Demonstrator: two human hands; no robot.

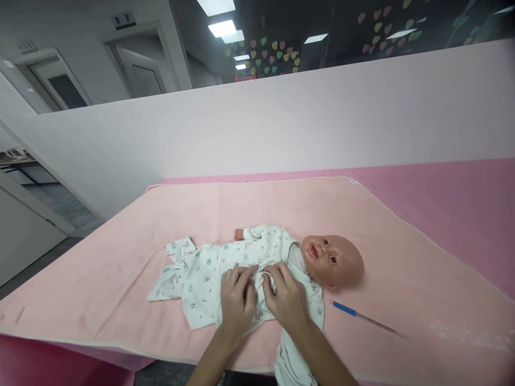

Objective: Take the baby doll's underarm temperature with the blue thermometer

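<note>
Both hands on doll [281,262] chest: left hand [237,300] and right hand [287,300] fingers pinching romper [209,273] front; doll lies lengthwise, head to the right.

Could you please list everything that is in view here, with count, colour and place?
doll: one, bare tan head, lying on its back mid-blanket, head to the right
romper: one, white with small prints, on the doll
blanket: one, pale pink, spread over the table
table: one, deeper pink, under the blanket
stick: one, thin with a blue end, on the blanket below the doll's head
left hand: one, pinching the romper front
right hand: one, pinching the romper front
</note>
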